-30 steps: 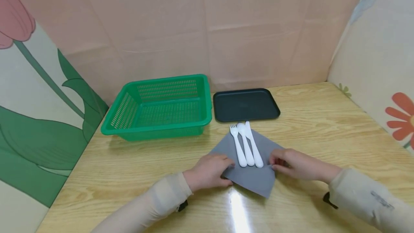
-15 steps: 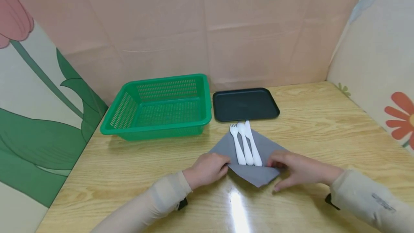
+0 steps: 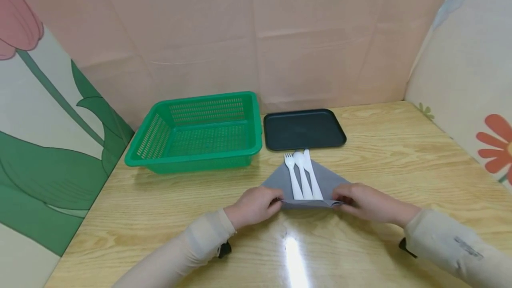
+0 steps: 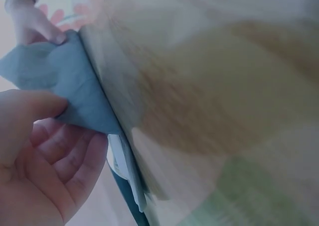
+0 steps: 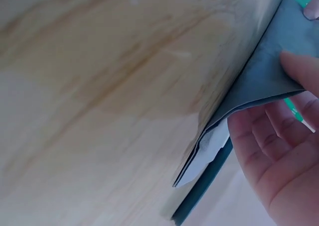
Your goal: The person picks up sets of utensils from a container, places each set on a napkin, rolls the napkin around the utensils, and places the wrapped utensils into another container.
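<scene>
A grey napkin [image 3: 328, 179] lies on the table with its near side folded up, covering the handle ends of a white fork [image 3: 294, 179], spoon [image 3: 303, 177] and knife [image 3: 313, 174]. These lie side by side, heads pointing away from me. My left hand [image 3: 256, 206] pinches the left end of the fold; in the left wrist view, its thumb presses on the napkin [image 4: 87, 89] with the fingers behind. At the fold's right end, my right hand [image 3: 366, 201] pinches the cloth. The right wrist view shows that thumb on the napkin [image 5: 279, 52] too.
Behind the cutlery heads is a black tray [image 3: 304, 130], close to the napkin's far corner. To its left stands a green perforated basket [image 3: 196, 161]. Pink sheeting [image 3: 200, 34] hangs along the table's back edge, and flowered panels flank both sides.
The napkin's near corner, earlier hanging toward me, has been folded up over the handle ends. My right hand briefly opened its fingers, then took hold of the edge again.
</scene>
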A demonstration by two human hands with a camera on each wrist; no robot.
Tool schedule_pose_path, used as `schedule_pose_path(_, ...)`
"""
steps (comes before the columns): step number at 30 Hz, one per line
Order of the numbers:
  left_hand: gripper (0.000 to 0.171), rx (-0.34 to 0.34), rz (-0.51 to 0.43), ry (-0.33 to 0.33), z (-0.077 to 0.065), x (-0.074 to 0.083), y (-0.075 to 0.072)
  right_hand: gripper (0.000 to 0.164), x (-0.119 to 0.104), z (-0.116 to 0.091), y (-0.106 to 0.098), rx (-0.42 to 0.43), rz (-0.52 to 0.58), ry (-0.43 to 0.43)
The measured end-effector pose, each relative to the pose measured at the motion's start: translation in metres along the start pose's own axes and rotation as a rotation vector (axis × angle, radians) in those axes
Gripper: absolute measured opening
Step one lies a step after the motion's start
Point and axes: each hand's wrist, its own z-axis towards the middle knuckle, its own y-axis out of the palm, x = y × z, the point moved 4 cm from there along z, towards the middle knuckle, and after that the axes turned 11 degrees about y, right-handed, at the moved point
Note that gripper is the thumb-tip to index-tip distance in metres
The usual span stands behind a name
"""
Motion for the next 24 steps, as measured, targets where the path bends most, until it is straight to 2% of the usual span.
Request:
schedule_pose_path(8,0.011,-0.028,-0.053,-0.032,0.000,-0.001,0.000,0.014,-0.001,0.002,0.000,0.050,0.009,-0.022)
schedule_pose_path(13,0.016,-0.054,-0.101,-0.071,0.000,-0.004,0.001,0.019,-0.001,0.004,0.001,0.078,0.007,-0.039)
schedule_pose_path(17,0.015,-0.047,-0.125,-0.092,-0.001,-0.008,0.001,0.024,0.001,0.005,0.001,0.063,0.013,0.011)
schedule_pose_path(24,0.024,-0.029,-0.156,-0.112,-0.001,-0.013,0.000,0.023,0.007,0.007,0.002,0.011,0.051,0.138)
